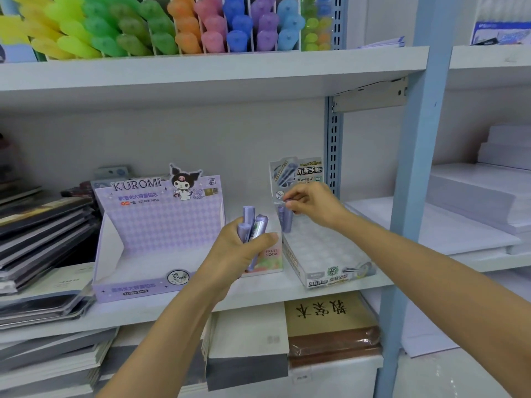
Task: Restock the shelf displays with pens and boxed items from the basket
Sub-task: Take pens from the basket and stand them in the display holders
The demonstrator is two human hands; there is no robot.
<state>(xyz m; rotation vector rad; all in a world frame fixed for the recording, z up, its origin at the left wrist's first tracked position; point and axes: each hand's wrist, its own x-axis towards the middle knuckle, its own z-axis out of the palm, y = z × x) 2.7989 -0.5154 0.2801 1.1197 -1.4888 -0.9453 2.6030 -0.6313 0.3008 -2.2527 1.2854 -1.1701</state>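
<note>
Upper shelf: coloured pens [172,27], yellow through green, orange, pink, blue and purple, stand packed in white divided holders.
Far left of middle shelf: dark flat notebooks [43,225] lie in slanting stacks.
Kuromi display box [158,239]: purple checked cardboard with its back card raised; the printing reads 2B 0.5 mm, and no stock shows in its well.
Left hand [235,254]: curled in a fist round a bundle of purple lead tubes [248,218], held in front of the shelf between the Kuromi box and the clear tray; the tube tops stick up above the fingers and one tube end shows below the palm.
Fruit Soda box [270,254]: small and pale, standing on the shelf just behind the left hand and partly hidden by it.
Single purple tube [285,221]: roughly upright at the far left corner of the tray; whether it is seated in a socket cannot be told.
Right hand [311,206]: thumb and fingertips pinch the top of that single tube, with the wrist above the tray.
Clear display tray [330,278]: a long tray of round sockets, angled on the middle shelf [273,288], with a printed header card [298,176] upright at its back.
Blue upright post [416,168]: just right of the tray.
Far right: white paper stacks [474,211] lie on the neighbouring shelves.
Lower shelf: a brown book with brushed characters [330,314] lies under the tray.
</note>
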